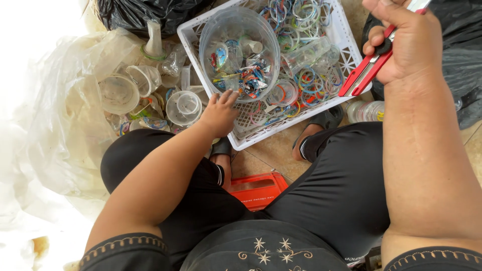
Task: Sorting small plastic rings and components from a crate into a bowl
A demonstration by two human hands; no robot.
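My right hand (406, 42) is raised at the upper right, closed around a red utility knife (364, 74) whose body points down and left over the corner of a white plastic crate (346, 45). My left hand (220, 113) reaches to the crate's near left side, fingers apart, touching its mesh floor just below a clear plastic tub (240, 47). The tub holds colourful scraps and small clear cups. Several coloured plastic rings (306, 80) lie in the crate around the tub. My left hand holds nothing.
A big clear plastic bag (75, 115) at left holds several clear cups (183, 106) and lids. Black bags (140, 12) lie at the top left and right. A clear bottle (366, 110) lies beside the crate. I sit on an orange stool (258, 189) on tiled floor.
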